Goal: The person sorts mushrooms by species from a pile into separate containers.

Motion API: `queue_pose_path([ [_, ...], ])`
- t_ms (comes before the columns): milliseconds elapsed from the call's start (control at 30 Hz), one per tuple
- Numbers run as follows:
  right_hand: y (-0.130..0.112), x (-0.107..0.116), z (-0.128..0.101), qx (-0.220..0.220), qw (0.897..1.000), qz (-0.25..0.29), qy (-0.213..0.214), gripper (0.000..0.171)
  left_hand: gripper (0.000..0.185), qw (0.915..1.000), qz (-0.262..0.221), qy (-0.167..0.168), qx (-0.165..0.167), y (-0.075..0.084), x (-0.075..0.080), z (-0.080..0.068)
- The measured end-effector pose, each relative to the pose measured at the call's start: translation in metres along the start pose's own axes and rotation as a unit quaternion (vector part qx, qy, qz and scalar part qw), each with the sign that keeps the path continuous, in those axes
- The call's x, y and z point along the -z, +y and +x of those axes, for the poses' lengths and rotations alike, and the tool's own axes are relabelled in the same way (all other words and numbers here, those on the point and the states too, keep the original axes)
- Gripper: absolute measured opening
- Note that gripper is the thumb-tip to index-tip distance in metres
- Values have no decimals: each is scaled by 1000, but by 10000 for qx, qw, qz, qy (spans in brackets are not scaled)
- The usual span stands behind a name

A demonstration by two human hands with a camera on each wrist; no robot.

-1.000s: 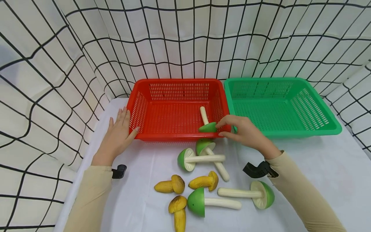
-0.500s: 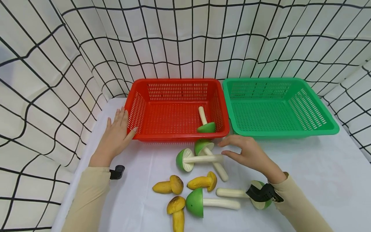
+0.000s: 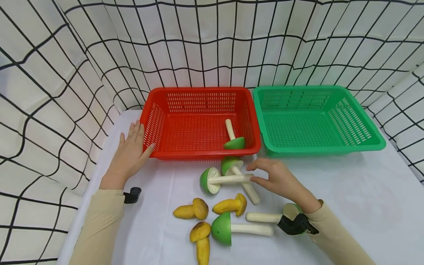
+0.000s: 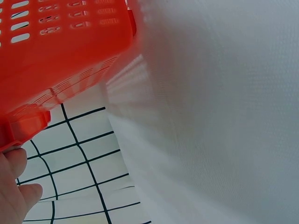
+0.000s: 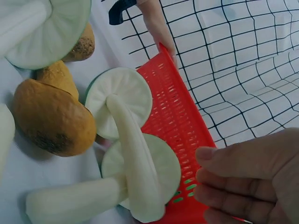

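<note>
Resting left hand (image 3: 127,154) flat against red basket (image 3: 198,153); right hand (image 3: 277,179) unclenched; five green mushrooms (image 3: 222,229), three yellow mushrooms (image 3: 200,208).

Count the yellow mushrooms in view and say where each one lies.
3, all on the white cloth: a left yellow mushroom, a right yellow mushroom beside it, and a near yellow mushroom just left of a green-capped mushroom. The forearms could hide others.

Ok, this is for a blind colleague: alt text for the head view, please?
A person's left hand rests against a red basket holding one green-capped mushroom; the right hand hovers near two crossed mushrooms. Four green-capped mushrooms, the crossed pair included, and three yellow ones lie in front on white cloth; a green basket stands at right.
</note>
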State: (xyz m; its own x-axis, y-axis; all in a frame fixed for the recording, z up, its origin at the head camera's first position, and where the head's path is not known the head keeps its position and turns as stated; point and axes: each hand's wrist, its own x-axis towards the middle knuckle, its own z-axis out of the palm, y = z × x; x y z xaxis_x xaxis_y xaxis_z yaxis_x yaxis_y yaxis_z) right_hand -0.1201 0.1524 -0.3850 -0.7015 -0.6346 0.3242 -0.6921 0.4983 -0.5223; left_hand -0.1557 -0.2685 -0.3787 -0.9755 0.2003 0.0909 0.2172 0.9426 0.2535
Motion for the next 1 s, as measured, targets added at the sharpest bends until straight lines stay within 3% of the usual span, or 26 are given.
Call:
queue_pose_path([
  [433, 5, -5, -4, -394, 9982, 244, -389, 24, 72, 10000, -24, 24, -50, 3, 1, -1],
  [1000, 14, -7, 0, -685, 9939, -63, -856, 23, 72, 10000, -29, 10, -8, 1, 0, -1],
])
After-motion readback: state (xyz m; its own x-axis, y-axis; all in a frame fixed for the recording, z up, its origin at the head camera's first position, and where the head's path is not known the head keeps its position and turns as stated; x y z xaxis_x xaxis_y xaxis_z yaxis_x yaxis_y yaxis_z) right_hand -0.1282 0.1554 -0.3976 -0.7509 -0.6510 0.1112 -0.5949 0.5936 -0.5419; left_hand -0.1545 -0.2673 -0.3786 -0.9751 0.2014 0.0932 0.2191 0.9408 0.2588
